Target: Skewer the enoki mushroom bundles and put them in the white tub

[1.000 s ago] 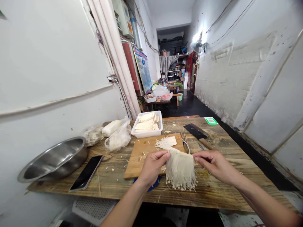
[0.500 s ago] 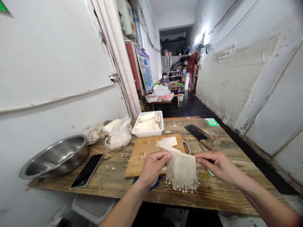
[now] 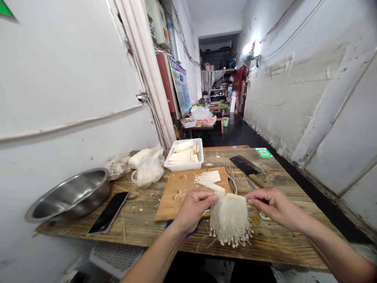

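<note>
A bunch of white enoki mushrooms hangs caps down over the front of the wooden table. My left hand pinches its top left edge and my right hand pinches its top right edge, both closed on it. Just behind lies a wooden cutting board with a small pile of loose enoki. Behind the board stands a white tray of trimmed enoki.
A cleaver lies right of the board. At the left are a steel bowl, a dark phone and plastic bags of mushrooms. A green QR card lies far right. A person sits far down the corridor.
The enoki bunch and both hands have shifted slightly right and lower, and the bunch looks a little more spread out.
</note>
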`<state>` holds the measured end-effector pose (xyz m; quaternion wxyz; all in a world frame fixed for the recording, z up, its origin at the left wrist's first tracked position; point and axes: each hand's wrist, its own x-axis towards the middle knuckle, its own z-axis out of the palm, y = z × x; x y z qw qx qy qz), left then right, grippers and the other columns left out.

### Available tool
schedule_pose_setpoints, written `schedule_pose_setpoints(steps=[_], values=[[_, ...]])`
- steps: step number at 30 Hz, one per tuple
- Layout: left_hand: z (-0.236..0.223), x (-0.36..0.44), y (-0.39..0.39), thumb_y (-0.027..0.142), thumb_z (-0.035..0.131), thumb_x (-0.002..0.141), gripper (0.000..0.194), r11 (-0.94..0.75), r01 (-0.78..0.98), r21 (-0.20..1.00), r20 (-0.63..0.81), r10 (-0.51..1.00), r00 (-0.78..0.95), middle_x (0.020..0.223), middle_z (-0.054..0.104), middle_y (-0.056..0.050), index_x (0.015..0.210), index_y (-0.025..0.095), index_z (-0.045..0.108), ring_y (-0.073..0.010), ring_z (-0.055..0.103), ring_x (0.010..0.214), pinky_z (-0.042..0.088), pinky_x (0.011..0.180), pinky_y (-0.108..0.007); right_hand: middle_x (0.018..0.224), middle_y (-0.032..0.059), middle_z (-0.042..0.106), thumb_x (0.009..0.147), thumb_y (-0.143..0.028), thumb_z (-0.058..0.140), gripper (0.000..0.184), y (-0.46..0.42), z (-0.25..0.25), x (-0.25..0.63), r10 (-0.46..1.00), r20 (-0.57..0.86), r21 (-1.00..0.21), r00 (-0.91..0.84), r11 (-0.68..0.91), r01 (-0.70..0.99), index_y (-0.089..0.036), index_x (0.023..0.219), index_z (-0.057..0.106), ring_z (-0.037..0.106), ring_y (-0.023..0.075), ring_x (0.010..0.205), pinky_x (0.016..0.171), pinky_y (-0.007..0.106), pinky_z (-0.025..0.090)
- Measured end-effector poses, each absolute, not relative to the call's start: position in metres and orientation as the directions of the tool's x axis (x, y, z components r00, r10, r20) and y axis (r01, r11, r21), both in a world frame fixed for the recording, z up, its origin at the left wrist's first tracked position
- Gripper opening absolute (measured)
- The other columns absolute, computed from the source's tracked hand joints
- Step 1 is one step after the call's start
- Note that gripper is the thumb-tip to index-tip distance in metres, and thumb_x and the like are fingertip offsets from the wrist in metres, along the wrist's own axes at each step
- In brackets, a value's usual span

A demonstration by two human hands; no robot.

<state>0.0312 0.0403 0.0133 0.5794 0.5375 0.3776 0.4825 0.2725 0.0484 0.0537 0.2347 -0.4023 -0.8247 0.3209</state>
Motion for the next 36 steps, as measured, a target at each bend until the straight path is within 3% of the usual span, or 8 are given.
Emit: schedule_pose_setpoints(steps=[6,8,10,12,20,28,33,36], values=[[0.017,0.037,0.042,0.035,0.069,0.075,0.024,-0.052,-0.175,0.983,0.102,0.95,0.294,0.068,0.064,-0.003,0.072,0.013,0.074,-0.011,0.05,0.064,0.039,0.063,-0.023,0.062,-0.0007,0.054,0.091,-0.041,0.045,0.033,0.051,0.053,0.271,0.833,0.135,-0.746,-0.537,0.442,0.498,-0.018,0.083,0.068,0.047,0.0116,0.058,0.052,0.023,0.035],[0.02,0.035,0.044,0.035,0.07,0.074,0.026,-0.039,-0.209,0.977,0.102,0.947,0.303,0.074,0.067,-0.004,0.088,0.014,0.075,-0.0114,0.053,0.067,0.04,0.066,-0.023,0.061,-0.0009,0.055,0.09,-0.041,0.046,0.032,0.051,0.053,0.268,0.842,0.141,-0.761,-0.52,0.428,0.487,-0.018,0.08,0.067,0.047,0.0114,0.057,0.052,0.023,0.034],[0.025,0.031,0.046,0.034,0.075,0.07,0.048,0.0,-0.227,0.974,0.077,0.941,0.33,0.081,0.068,-0.005,0.113,0.017,0.066,-0.0127,0.056,0.071,0.042,0.069,-0.024,0.06,-0.0011,0.055,0.089,-0.04,0.047,0.031,0.051,0.055,0.265,0.844,0.149,-0.777,-0.514,0.422,0.467,-0.018,0.08,0.067,0.048,0.0113,0.057,0.052,0.023,0.034],[0.031,0.027,0.048,0.031,0.081,0.062,0.065,0.025,-0.185,0.982,0.044,0.932,0.36,0.084,0.069,-0.005,0.123,0.019,0.059,-0.0138,0.059,0.073,0.043,0.071,-0.025,0.061,-0.0009,0.056,0.089,-0.039,0.047,0.031,0.051,0.056,0.262,0.84,0.161,-0.783,-0.519,0.429,0.451,-0.017,0.082,0.067,0.048,0.0112,0.057,0.053,0.023,0.034],[0.036,0.021,0.053,0.038,0.077,0.064,0.03,-0.068,0.05,0.996,0.038,0.891,0.452,0.076,0.071,-0.005,0.082,0.014,0.075,-0.0164,0.061,0.07,0.046,0.067,-0.027,0.063,-0.0012,0.057,0.09,-0.033,0.049,0.025,0.051,0.051,0.255,0.81,0.161,-0.781,-0.563,0.453,0.429,-0.017,0.083,0.066,0.048,0.0099,0.058,0.054,0.022,0.035],[0.04,0.026,0.049,0.03,0.075,0.068,0.018,-0.089,0.036,0.995,0.064,0.9,0.43,0.072,0.073,-0.004,0.08,0.018,0.077,-0.0123,0.059,0.059,0.044,0.059,-0.023,0.062,-0.0017,0.057,0.09,-0.027,0.047,0.026,0.043,0.053,0.25,0.795,0.219,-0.697,-0.566,0.534,0.48,-0.017,0.071,0.06,0.048,0.0091,0.056,0.054,0.022,0.036],[0.035,0.026,0.051,0.032,0.073,0.07,0.021,-0.148,0.104,0.984,0.091,0.902,0.421,0.077,0.073,-0.007,0.083,0.017,0.076,-0.0159,0.062,0.063,0.045,0.059,-0.024,0.067,-0.0005,0.06,0.089,-0.027,0.049,0.022,0.042,0.047,0.253,0.809,0.219,-0.696,-0.546,0.521,0.493,-0.017,0.101,0.064,0.05,0.0105,0.058,0.053,0.022,0.037],[0.036,0.019,0.055,0.029,0.078,0.063,0.034,-0.219,0.161,0.962,0.138,0.903,0.407,0.095,0.073,-0.008,0.095,0.02,0.074,-0.0196,0.065,0.079,0.048,0.067,-0.026,0.08,0.0025,0.066,0.089,-0.025,0.048,0.024,0.042,0.047,0.257,0.783,0.241,-0.705,-0.573,0.547,0.451,-0.019,0.105,0.066,0.056,0.0124,0.069,0.062,0.024,0.042]])
